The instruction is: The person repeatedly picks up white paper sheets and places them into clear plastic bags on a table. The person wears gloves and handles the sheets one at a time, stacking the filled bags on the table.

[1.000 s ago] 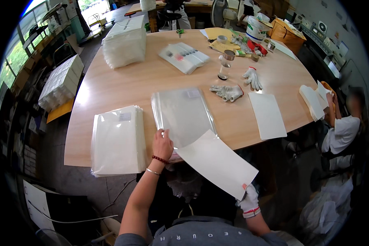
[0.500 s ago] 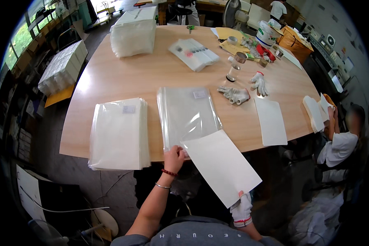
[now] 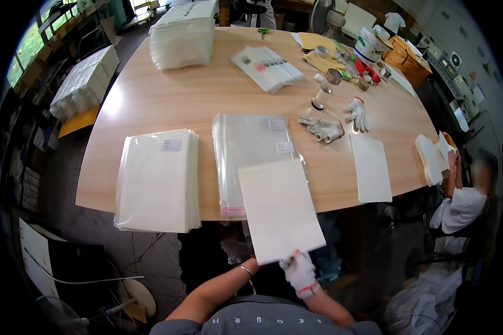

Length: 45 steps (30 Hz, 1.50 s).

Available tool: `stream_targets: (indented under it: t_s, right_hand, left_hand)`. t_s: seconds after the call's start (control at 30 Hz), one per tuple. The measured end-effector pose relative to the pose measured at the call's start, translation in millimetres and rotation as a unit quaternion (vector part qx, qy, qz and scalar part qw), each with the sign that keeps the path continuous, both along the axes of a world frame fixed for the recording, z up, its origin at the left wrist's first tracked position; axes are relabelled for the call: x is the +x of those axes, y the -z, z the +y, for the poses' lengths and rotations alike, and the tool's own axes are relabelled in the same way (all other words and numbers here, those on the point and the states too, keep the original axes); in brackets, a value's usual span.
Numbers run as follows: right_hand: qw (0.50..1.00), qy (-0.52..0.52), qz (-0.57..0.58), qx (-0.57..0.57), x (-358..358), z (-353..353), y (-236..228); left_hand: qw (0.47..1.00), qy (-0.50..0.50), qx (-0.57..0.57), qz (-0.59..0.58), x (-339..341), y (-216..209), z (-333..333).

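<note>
My right hand [image 3: 299, 271], in a white knitted glove, pinches the lower edge of a white sheet [image 3: 282, 209]. The sheet slants over the table's front edge, its far part over a stack of clear plastic bags [image 3: 229, 151] with a pink strip along the near end. Whether the sheet's far end lies on or inside the top bag I cannot tell. My left hand is hidden under the sheet's near left corner; only the left forearm [image 3: 223, 282] with a metal bangle shows. Two small white labels show on the bags.
Left of the bags lies a stack of bagged white sheets [image 3: 156, 178]. Rightward are loose gloves [image 3: 321, 128], a clear jar [image 3: 321, 97] and white sheets [image 3: 370, 167]. A tall plastic-bag pile [image 3: 181, 42] stands far left. Another person [image 3: 461, 206] sits at right.
My right hand moved left, turning the sheet straighter over the bags. My left hand left the bags' near edge and went under the sheet. A second label now shows.
</note>
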State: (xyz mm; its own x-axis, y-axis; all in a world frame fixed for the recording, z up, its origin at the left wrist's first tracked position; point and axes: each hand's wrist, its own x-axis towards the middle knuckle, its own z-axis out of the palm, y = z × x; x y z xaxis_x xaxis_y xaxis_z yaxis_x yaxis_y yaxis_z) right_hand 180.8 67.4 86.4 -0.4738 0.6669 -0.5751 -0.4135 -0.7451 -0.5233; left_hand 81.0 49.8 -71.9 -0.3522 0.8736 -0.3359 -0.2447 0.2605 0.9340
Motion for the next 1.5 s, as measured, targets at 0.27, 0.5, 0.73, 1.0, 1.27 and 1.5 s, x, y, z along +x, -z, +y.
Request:
stream_targets:
  t_s: [0.27, 0.5, 0.73, 1.0, 1.27, 1.5]
  right_hand:
    - [0.999, -0.027, 0.017, 0.027, -43, 66, 39]
    - [0.855, -0.273, -0.229, 0.376, -34, 50, 14]
    - [0.541, -0.302, -0.34, 0.707, -99, 29, 23]
    - [0.593, -0.048, -0.55, 0.586, 40, 150, -21]
    - [0.351, -0.617, -0.602, 0.366, 188, 150, 89]
    - [0.568, -0.168, -0.356, 0.723, 41, 138, 18]
  left_hand:
    - [0.97, -0.079, 0.018, -0.228, -34, -61, -1]
    - [0.979, -0.09, -0.011, -0.184, -89, -68, -43]
    - [0.962, -0.121, -0.04, -0.24, -84, -57, -49]
    - [0.966, -0.177, -0.065, -0.177, -89, -87, -42]
    - [0.876, -0.126, 0.027, 0.465, -105, -74, -67]
    - [0.675, 0.024, 0.121, 0.728, -119, -103, -41]
